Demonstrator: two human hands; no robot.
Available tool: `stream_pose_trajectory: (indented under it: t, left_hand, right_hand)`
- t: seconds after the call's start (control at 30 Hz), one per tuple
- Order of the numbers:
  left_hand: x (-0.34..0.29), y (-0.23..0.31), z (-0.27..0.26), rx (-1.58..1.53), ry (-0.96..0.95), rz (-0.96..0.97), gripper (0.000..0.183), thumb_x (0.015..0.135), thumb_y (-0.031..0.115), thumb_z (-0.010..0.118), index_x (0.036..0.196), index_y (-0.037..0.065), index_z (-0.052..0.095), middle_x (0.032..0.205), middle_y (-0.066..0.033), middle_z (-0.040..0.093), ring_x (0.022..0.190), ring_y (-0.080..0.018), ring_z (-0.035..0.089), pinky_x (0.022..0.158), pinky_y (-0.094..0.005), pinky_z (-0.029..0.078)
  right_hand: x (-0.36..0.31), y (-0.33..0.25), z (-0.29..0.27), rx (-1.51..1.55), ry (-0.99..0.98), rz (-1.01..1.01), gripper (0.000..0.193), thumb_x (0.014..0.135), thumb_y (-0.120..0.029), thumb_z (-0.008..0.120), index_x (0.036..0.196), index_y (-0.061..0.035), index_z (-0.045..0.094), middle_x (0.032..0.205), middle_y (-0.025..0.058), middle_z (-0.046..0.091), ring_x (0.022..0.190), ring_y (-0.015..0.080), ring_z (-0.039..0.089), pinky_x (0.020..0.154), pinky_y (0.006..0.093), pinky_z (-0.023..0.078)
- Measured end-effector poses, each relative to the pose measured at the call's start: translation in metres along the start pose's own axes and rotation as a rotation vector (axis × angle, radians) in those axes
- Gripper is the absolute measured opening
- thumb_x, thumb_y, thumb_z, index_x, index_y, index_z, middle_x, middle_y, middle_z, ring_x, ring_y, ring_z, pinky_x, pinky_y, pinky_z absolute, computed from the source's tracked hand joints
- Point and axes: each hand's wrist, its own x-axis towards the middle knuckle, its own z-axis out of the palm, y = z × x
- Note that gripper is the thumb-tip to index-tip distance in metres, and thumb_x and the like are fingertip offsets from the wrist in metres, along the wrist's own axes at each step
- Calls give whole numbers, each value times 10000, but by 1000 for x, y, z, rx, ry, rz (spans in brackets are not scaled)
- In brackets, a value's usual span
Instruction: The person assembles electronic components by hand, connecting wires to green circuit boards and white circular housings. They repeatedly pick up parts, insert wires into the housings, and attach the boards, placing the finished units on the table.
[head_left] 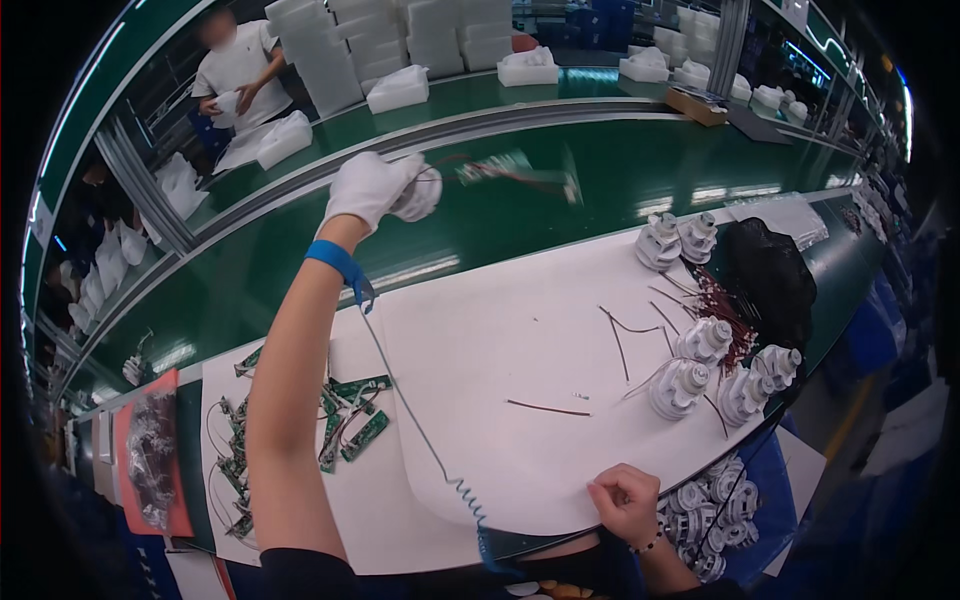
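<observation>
Out over the green conveyor, my left hand point(365, 188), in a white glove, grips a white round plastic housing point(418, 192). Wires trail from the housing to the right, with small circuit boards point(495, 168) at the end, blurred by motion. A blue wrist strap point(335, 258) with a coiled cord circles my left wrist. My bare right hand point(627, 502) rests near the front edge of the white work sheet point(480, 350), fingers curled in, nothing visible in them. Nearest to it is a blue bin point(775, 500) full of similar white housings point(712, 505).
Green circuit boards point(350, 420) lie beside my left forearm. White assemblies point(680, 388) stand at the right, near red-brown wires point(730, 310) and a black bag point(770, 270). A short wire point(548, 408) lies mid-sheet. Across the conveyor point(600, 180), a person point(240, 75) handles a white item near stacked foam trays point(310, 50).
</observation>
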Motion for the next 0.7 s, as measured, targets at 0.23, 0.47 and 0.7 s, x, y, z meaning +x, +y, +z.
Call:
stream_pose_trajectory:
  t: [0.23,0.47,0.7]
  left_hand:
    - [22,-83,69,407,117,-220,587,712,564,538,782,-4,671,831,-229,628,836,-375,607,712,-402,478]
    - [8,-90,34,477,188,-134,747,782,609,443,1127,-49,528,1051,-261,572,1002,-371,550,858,-401,422]
    - [-138,53,-48,83,173,559,382,866,180,534,1179,-34,485,1188,-201,512,1104,-270,506,880,-351,416]
  right_hand:
    - [3,2,-4,-50,16,-42,109,688,-26,687,663,-35,582,605,51,566,391,95,463,378,214,348]
    - [4,6,-4,44,-15,-77,90,699,-21,687,752,-17,615,729,51,605,442,92,472,400,204,366]
    - [18,4,-57,-287,466,-229,227,676,42,663,896,-8,641,936,97,623,523,76,540,443,176,410]
